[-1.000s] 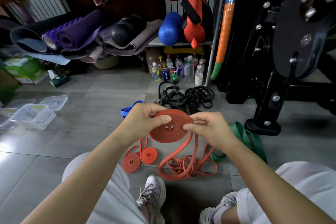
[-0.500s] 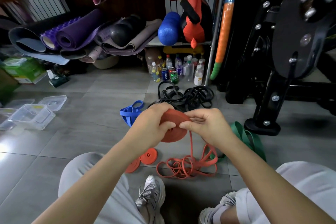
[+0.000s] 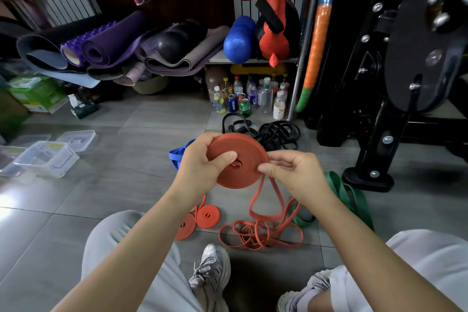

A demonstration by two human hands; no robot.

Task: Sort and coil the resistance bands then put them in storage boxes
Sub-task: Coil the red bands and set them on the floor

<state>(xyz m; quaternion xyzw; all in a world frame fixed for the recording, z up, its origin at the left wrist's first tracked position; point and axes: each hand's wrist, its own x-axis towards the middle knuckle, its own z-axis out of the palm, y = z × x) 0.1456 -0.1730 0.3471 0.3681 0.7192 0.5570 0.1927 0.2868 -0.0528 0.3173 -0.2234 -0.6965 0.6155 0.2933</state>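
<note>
Coiling step: your left hand (image 3: pixel 200 167) grips the orange-red band coil (image 3: pixel 243 149) at centre frame; your right hand (image 3: pixel 296 172) pinches the loose tail (image 3: pixel 254 196) at its edge. Next, wind that slack on evenly.

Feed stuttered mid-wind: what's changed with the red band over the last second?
Both hands turned the red coil through another wrap, and it faces the camera again. The left hand grips it, thumb near its centre. The right hand pinches the loose tail at the rim; that tail now hangs as a lifted loop above the floor pile. Unmoved: two small coils, blue band, black bands, green band, clear boxes.
</note>
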